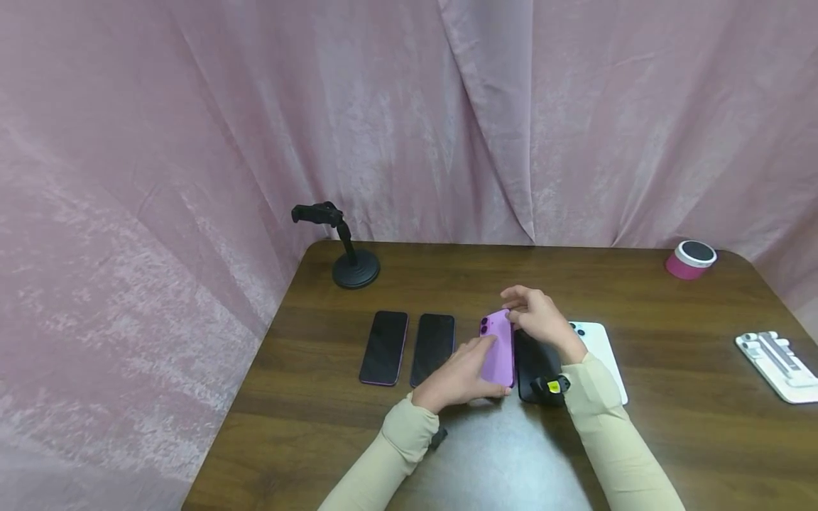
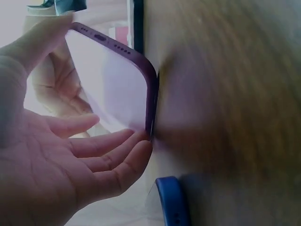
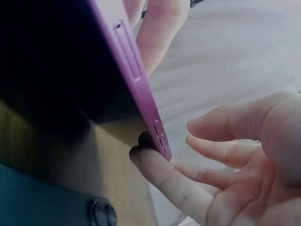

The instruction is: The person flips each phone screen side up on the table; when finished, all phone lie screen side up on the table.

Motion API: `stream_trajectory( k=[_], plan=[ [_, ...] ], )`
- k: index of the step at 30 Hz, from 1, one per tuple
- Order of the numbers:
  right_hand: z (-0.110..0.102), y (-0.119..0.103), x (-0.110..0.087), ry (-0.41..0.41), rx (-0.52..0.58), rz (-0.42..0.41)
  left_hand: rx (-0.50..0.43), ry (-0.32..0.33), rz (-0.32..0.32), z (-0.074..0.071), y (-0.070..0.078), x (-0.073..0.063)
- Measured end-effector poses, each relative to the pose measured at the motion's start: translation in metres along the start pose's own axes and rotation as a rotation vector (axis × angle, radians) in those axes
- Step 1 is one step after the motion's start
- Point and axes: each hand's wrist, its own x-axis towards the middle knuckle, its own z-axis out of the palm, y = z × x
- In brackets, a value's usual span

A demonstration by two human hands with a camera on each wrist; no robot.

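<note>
A purple phone (image 1: 497,362) is tilted up off the table, its camera back toward the head view. My left hand (image 1: 463,372) holds it, with the thumb at the bottom corner and fingertips along the long side near the table. At the phone's top corner is my right hand (image 1: 542,323); in the right wrist view one fingertip touches that corner, while the thumb (image 3: 225,122) stays apart from it. Two dark phones, one (image 1: 385,348) beside the other (image 1: 433,348), lie left of it. Under my right wrist lies a black phone (image 1: 530,362), partly hidden.
A white phone (image 1: 601,351) lies right of the black one, partly behind my right forearm. A black phone stand (image 1: 356,268) is at the back left. A pink jar (image 1: 689,261) stands at the back right, and a white flat piece (image 1: 780,365) lies near the right edge.
</note>
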Motion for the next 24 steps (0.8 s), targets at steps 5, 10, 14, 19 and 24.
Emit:
stream_trajectory(
  k=[5, 10, 14, 19, 24],
  plan=[
    [-0.001, -0.010, -0.003, 0.013, -0.029, -0.009, -0.136, 0.017, -0.023, 0.002, 0.002, 0.002],
    [0.001, -0.016, -0.004, 0.011, -0.057, -0.020, -0.189, 0.039, -0.031, 0.007, 0.004, 0.004],
    [0.002, -0.017, -0.005, -0.001, -0.078, -0.061, -0.267, 0.033, -0.039, 0.006, 0.002, 0.003],
    [0.005, -0.015, -0.005, -0.028, -0.068, -0.109, -0.372, 0.004, -0.043, -0.002, 0.000, -0.001],
    [0.006, -0.013, -0.005, -0.092, -0.034, -0.124, -0.364, 0.009, -0.054, -0.010, 0.000, -0.003]
  ],
)
